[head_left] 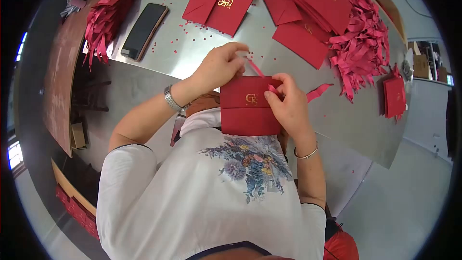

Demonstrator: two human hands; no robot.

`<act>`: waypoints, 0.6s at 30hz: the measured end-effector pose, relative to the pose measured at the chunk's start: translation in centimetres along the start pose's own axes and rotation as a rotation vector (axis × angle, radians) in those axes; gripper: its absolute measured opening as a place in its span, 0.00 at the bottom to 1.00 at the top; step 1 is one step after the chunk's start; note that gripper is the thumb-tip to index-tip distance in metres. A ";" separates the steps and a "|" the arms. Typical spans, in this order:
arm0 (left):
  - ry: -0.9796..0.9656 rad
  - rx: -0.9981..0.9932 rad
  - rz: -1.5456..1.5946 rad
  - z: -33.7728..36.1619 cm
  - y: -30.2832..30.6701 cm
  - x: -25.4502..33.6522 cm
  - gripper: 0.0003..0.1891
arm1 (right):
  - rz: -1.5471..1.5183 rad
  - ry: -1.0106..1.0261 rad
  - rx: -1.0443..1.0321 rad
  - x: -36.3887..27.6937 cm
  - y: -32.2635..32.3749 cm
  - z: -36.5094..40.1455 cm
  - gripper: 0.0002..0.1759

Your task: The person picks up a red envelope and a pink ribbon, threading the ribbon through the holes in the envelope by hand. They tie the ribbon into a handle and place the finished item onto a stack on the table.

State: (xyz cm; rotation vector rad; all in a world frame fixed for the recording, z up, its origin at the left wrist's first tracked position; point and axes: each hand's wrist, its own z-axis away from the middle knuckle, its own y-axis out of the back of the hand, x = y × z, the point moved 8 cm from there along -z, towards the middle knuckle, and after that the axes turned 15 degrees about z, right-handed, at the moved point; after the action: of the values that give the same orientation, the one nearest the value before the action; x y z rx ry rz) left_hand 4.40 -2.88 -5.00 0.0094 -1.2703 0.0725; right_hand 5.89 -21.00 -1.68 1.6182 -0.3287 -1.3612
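A red paper bag [240, 118] with a gold monogram lies against the front of my shirt, near the table edge. My right hand [289, 103] pinches its upper right part, thumb in front, with a bit of pink ribbon at the fingertips. A pink ribbon [255, 67] runs from the bag's top edge up to my left hand [224, 66], whose thumb and forefinger close on its end. These fingertips are slightly blurred. Another ribbon piece [318, 92] sticks out to the right of my right hand.
The metal table [187, 57] carries red bags [221, 2], more stacked bags [320, 5], a heap of pink ribbons [358, 43] and scattered red dots. At the left are a phone [144, 31] and ribboned bags [108, 19]; small red bags [394, 96] are at the right edge.
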 end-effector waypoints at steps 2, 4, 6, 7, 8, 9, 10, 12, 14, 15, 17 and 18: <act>-0.157 -0.135 -0.183 1.5 -0.9 1.6 0.13 | 0.013 0.005 0.007 0.1 0.0 0.1 0.18; -0.407 -0.270 -0.443 3.1 -2.2 3.0 0.14 | 0.029 0.014 0.018 0.1 0.0 0.1 0.18; -0.509 -0.247 -0.524 3.7 -2.3 4.1 0.12 | 0.046 -0.001 0.022 0.3 0.0 0.3 0.20; -0.486 -0.248 -0.638 3.4 -2.2 3.9 0.10 | 0.046 0.001 0.023 0.3 0.0 0.5 0.20; -0.465 -0.250 -0.752 3.1 -2.1 3.6 0.08 | 0.024 -0.004 0.024 0.5 0.2 0.7 0.23; -0.472 -0.250 -0.754 3.0 -2.0 3.8 0.08 | 0.002 -0.007 0.029 0.8 0.5 0.9 0.27; -0.261 -0.225 -0.532 2.3 -1.0 2.8 0.07 | 0.004 -0.008 0.037 1.0 1.2 1.1 0.27; -0.077 -0.170 -0.249 1.3 0.2 1.1 0.05 | -0.023 -0.025 0.002 1.9 2.9 1.9 0.34; -0.058 -0.136 -0.165 0.2 0.7 1.6 0.05 | -0.094 -0.094 -0.011 4.8 4.6 2.8 0.33; -0.080 -0.128 -0.132 -0.6 0.7 1.8 0.05 | -0.144 -0.121 -0.009 6.5 5.3 3.4 0.31; -0.112 -0.157 -0.151 -2.4 0.4 2.1 0.05 | -0.335 -0.239 -0.017 7.6 7.4 5.3 0.29; -0.136 -0.178 -0.174 -3.2 0.1 2.2 0.06 | -0.408 -0.240 0.030 8.4 8.8 6.1 0.27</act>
State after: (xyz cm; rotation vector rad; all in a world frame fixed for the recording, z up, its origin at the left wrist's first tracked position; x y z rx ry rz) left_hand 8.14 -2.55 -3.83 -0.0290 -1.4034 -0.1938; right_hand 6.58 -34.42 0.63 1.6047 -0.1628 -1.8750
